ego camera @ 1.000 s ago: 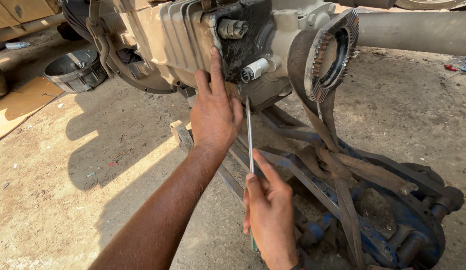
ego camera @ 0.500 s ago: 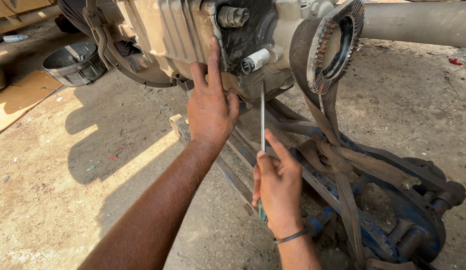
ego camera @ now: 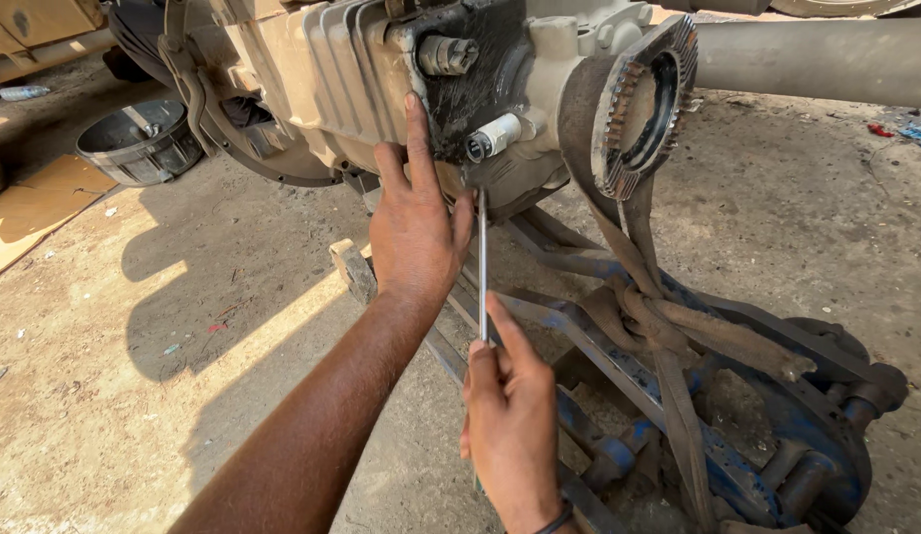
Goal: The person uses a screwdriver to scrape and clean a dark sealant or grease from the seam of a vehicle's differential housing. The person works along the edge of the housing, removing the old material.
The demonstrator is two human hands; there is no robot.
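A tan, ribbed gearbox housing (ego camera: 322,89) hangs above the ground, with a greasy black end face (ego camera: 490,79) and a rusty toothed ring (ego camera: 644,104). My left hand (ego camera: 413,222) lies flat against the underside of the housing, fingers stretched up onto the black face. My right hand (ego camera: 510,425) grips the handle of a long screwdriver (ego camera: 482,262), index finger along the shaft. The shaft points straight up, its tip under the housing just below a short metal plug (ego camera: 490,136).
A blue steel jack frame (ego camera: 678,396) with worn webbing straps (ego camera: 668,316) supports the gearbox at right. A round metal pan (ego camera: 139,148) sits at far left beside cardboard (ego camera: 35,208). A grey tube (ego camera: 817,54) runs off to the right. Dusty concrete lies all around.
My right hand has raised the screwdriver upward, bringing its tip up under the housing. My left hand has stayed pressed against the housing.
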